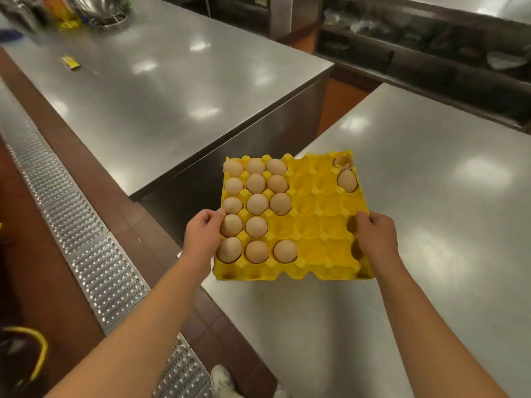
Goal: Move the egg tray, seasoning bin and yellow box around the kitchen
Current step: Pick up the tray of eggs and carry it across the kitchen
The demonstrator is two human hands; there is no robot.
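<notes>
Nearest, a white shoe point(222, 380) on the brown tiled floor, beside a perforated metal drain grate point(94, 259) running along the floor left of the egg tray.

Left hand point(201, 239): fingers clenched on the left edge of the yellow egg tray point(310, 225), thumb on top beside the eggs. Right hand point(375, 235): fingers clenched on the tray's right edge, thumb on top.

Egg tray: yellow moulded pulp, held between both hands over the near-left corner of a steel tabletop point(416, 196); whether it rests on the surface or is just above it cannot be told. Its left side overhangs the tabletop edge.

Contents: brown eggs point(257, 203) filling mostly the tray's left three columns, fourteen there; one more egg point(347, 180) stands alone near the far right corner, with a broken eggshell point(342, 162) in the cup beyond it. Remaining cups bare.

Beyond the tray to the left: a second steel tabletop point(172, 81), carrying a small yellow packet point(71, 63). At its far end, blurred metal bowls point(97, 10).

Beyond the tray to the right: a dark shelf point(431, 41) with indistinct items.
</notes>
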